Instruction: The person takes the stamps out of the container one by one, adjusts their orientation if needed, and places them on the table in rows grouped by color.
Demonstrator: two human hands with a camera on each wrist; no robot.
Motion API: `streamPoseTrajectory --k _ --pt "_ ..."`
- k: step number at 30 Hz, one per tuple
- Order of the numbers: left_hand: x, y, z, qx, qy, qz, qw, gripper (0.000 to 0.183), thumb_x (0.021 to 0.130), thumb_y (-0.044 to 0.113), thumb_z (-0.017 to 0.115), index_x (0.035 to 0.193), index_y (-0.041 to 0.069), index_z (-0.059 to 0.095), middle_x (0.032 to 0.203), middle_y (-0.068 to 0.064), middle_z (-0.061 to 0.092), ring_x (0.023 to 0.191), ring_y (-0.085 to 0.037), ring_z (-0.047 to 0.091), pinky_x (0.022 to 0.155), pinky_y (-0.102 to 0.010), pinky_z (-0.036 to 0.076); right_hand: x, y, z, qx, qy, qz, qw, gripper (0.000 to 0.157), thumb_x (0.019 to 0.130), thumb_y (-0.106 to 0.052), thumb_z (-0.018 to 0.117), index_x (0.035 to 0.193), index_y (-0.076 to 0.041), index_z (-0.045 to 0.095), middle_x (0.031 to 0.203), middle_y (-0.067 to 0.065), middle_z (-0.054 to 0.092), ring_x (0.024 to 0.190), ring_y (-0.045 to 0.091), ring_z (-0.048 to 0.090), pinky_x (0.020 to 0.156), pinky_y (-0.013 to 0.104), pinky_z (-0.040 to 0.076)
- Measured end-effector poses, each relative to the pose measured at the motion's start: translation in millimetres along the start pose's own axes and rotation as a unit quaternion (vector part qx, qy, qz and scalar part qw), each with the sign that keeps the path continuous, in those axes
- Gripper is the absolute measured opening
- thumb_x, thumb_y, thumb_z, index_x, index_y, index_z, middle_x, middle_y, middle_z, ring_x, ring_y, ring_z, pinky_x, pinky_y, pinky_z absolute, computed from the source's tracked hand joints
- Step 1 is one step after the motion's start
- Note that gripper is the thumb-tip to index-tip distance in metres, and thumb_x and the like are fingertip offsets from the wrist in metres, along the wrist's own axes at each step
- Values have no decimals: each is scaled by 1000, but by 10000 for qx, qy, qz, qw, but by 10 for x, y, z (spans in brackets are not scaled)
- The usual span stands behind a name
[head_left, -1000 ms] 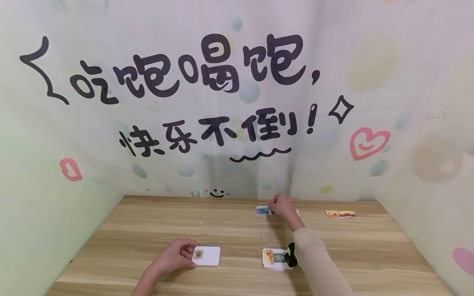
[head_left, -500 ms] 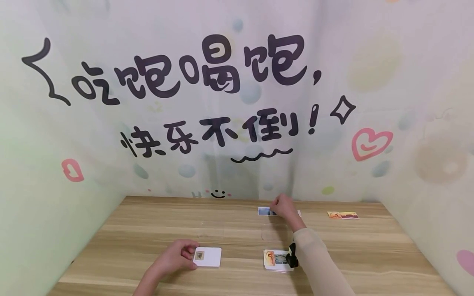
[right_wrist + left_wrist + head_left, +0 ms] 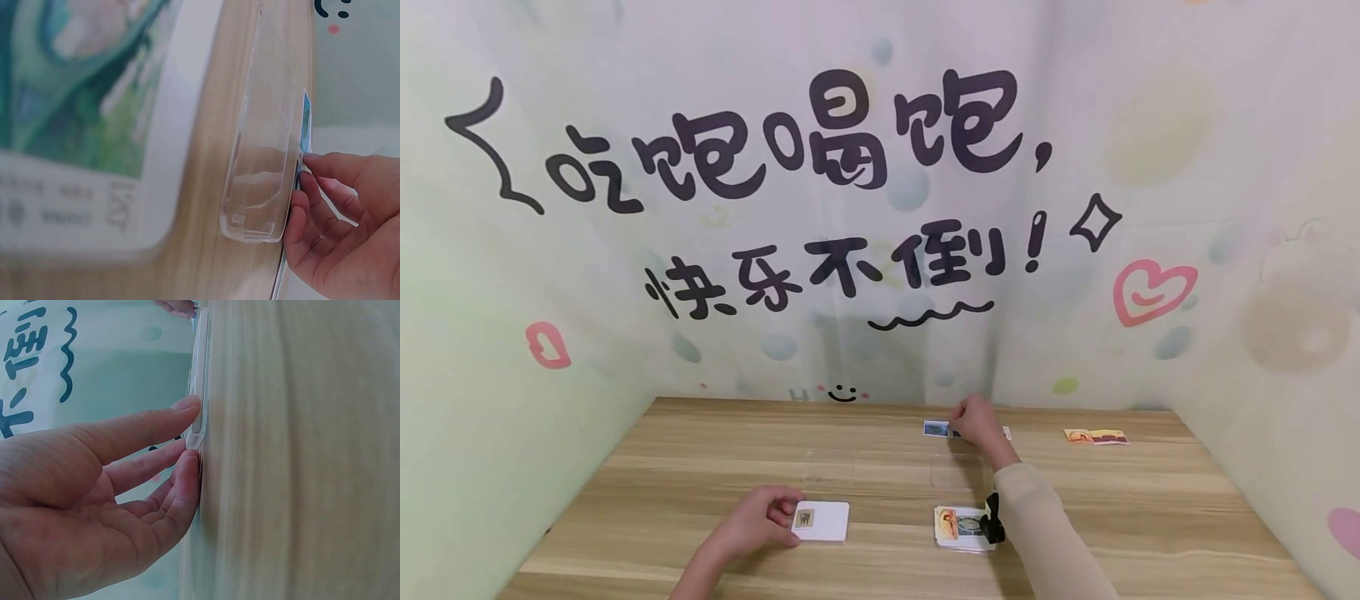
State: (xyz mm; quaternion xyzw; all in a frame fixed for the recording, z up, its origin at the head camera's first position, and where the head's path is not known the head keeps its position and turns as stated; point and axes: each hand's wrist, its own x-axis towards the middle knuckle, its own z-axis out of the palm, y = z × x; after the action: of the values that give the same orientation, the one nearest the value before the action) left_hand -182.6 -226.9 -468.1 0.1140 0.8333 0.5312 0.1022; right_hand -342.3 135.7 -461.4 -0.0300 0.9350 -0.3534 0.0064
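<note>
In the head view my left hand (image 3: 760, 521) grips the left edge of a white card stack (image 3: 829, 521) with a small brown stamp picture on it. In the left wrist view, thumb and fingertips pinch the corner of its clear plastic case (image 3: 197, 419). My right hand (image 3: 979, 422) reaches to the back of the table. Its thumb and index finger pinch the edge of a blue-green stamp (image 3: 935, 428), one of a row largely hidden under the hand. The right wrist view shows this blue-green stamp (image 3: 305, 128) right at the thumb tip.
Below the right forearm lies a second stack (image 3: 957, 527) topped with orange and green stamp pictures. Clear plastic lids (image 3: 829, 465) sit behind both stacks. Orange and dark-red stamps (image 3: 1096, 437) lie at the back right. A printed curtain (image 3: 775, 208) stands along the table's (image 3: 715, 442) rear edge.
The head view has shifted slightly. Both hands stay in almost the same place. The blue-green stamp at the right fingertips looked paler half a second ago.
</note>
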Motion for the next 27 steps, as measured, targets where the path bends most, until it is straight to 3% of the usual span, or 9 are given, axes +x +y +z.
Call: streamPoseTrajectory --k 13,27 --pt "-16 30 -5 -3 -7 9 10000 54 72 -17 81 122 -23 61 97 -11 58 85 -20 56 71 -20 51 -4 49 31 -21 224 -366 9991 10 84 0 77 79 -1 69 76 7 67 71 18 57 66 31 47" --pt "-18 25 0 47 8 86 10000 54 72 -18 80 122 -24 60 96 -12 59 85 -20 57 71 -20 51 -9 41 13 201 132 -419 9988 9 87 -1 77 82 1 70 81 10 67 75 20 57 67 31 47"
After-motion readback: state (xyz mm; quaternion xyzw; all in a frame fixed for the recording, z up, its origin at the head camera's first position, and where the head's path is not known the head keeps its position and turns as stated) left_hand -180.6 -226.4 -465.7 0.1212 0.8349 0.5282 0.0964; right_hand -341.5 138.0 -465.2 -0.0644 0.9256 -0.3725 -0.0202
